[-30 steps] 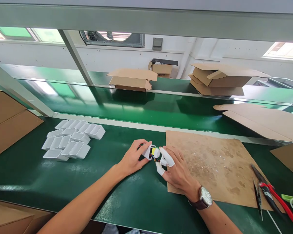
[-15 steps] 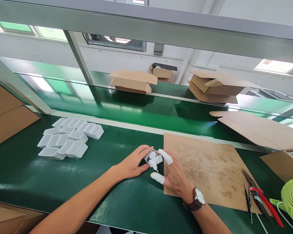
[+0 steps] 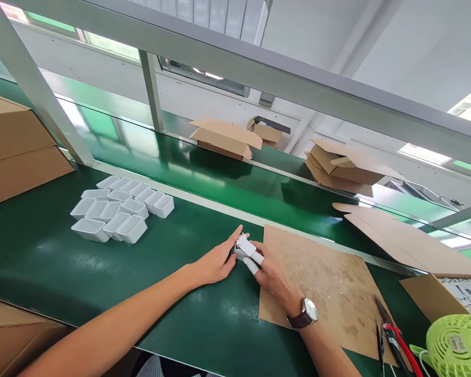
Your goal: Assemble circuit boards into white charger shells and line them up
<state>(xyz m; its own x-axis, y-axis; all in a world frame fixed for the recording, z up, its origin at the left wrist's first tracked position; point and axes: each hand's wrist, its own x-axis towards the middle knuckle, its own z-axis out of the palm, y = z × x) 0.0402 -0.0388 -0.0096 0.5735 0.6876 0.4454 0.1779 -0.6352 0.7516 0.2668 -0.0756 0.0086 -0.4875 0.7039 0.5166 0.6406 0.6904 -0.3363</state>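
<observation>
You are holding the small white case (image 3: 240,255) over the green worktop (image 3: 157,251), and it is sitting between your two hands, just left of the brown sheet (image 3: 317,288). Your left hand (image 3: 215,263) is pinching the case from its left side, much as it was doing half a second ago. Your right hand (image 3: 273,275) is looking different: its thumb and finger, wearing white covers (image 3: 251,265), were spreading wide before, and now they are coming close together and pinching the case from the right. The flat white piece (image 3: 246,245) was hanging lower, and now it is lying over the top of the case. The yellow bit and colored wires that were showing a second ago are now hiding from view. Your view is tilting too, so more of the green fan (image 3: 457,343) is showing. The white cups (image 3: 132,229) are staying in their group on the left.
</observation>
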